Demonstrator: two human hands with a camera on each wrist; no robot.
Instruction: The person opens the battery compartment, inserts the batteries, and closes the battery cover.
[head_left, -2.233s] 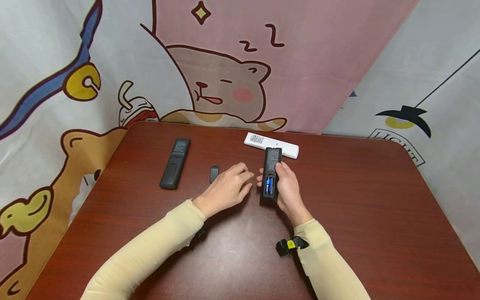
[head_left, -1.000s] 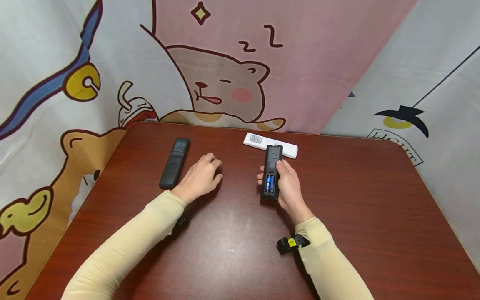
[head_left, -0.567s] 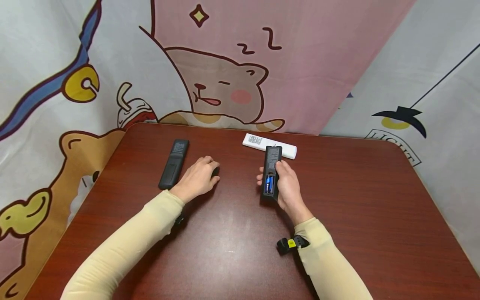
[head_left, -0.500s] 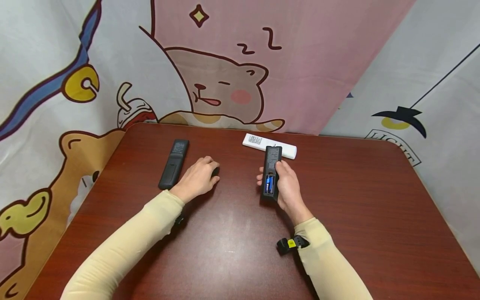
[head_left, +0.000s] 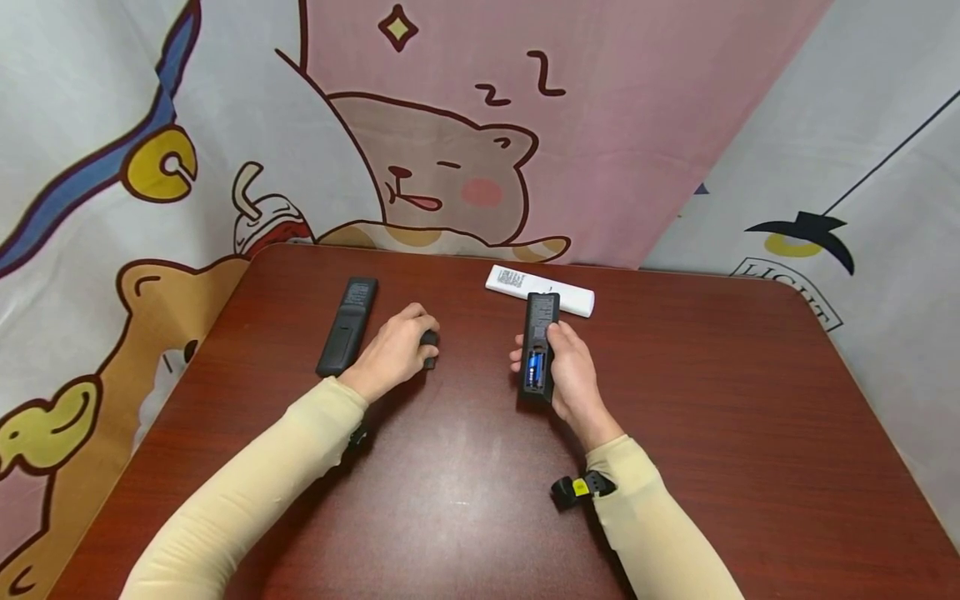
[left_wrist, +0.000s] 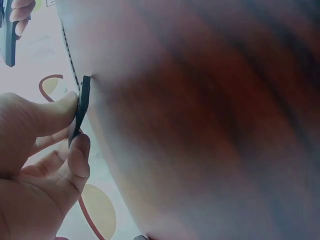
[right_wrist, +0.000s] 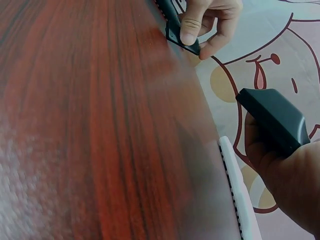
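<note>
My left hand pinches a small black battery cover between thumb and fingers; the left wrist view has the cover on edge, its lower corner near the tabletop. My right hand grips a black remote control with its back facing up. Blue batteries show in the remote's uncovered compartment. From the right wrist view, the remote stands raised off the table, and the left hand appears farther off with the cover.
A second dark remote lies back-up on the table, left of my left hand. Behind the held remote lies a white remote with a printed code. A patterned cloth hangs beyond the table's back edge.
My left hand moved left from near the held remote to the small cover, took hold of it and now tilts it up slightly. The right hand keeps its grip, barely shifting.
</note>
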